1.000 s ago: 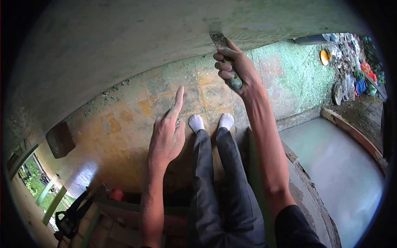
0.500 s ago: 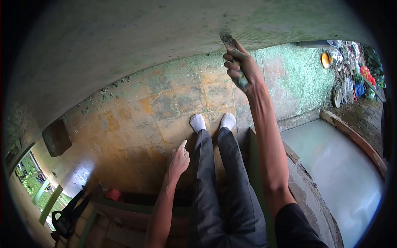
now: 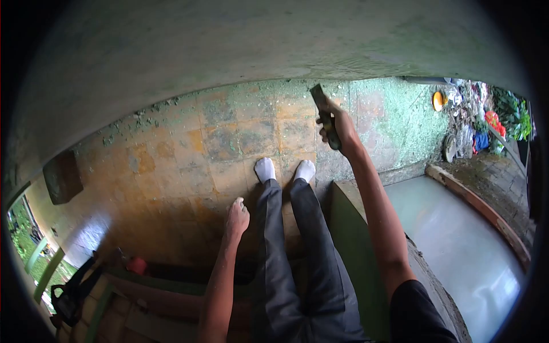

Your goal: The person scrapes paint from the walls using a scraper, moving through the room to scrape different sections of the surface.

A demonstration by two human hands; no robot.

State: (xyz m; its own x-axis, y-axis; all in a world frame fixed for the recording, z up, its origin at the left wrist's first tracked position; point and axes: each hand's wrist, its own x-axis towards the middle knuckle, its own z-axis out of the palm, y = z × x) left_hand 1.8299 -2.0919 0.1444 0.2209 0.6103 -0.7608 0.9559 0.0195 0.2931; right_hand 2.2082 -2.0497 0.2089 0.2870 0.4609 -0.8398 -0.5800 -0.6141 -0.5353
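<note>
My right hand [image 3: 340, 126] is wrapped round the dark handle of a paint scraper [image 3: 319, 97]. Its flat blade points up and away from me, and it appears to be off the wall [image 3: 229, 51]. Over that wall the surface is greyish green, with a rippled, scraped-looking patch near the blade. My left hand [image 3: 238, 216] hangs low over the tiled floor, to the left of my legs, with its fingers curled in; nothing shows in it. Green flakes [image 3: 394, 120] are scattered on the floor along the wall's foot.
A dark block [image 3: 63, 177] stands on the floor at the left. On my right are a green ledge [image 3: 349, 223] and a smooth pale surface [image 3: 452, 223] edged by a reddish rim [image 3: 486, 208]. Mixed clutter [image 3: 466, 117] lies far right. A person [image 3: 71, 297] is at lower left.
My right hand has drawn the scraper back from the wall, down towards me. The left index finger, stretched out before, is curled in now. The view has shifted slightly.
</note>
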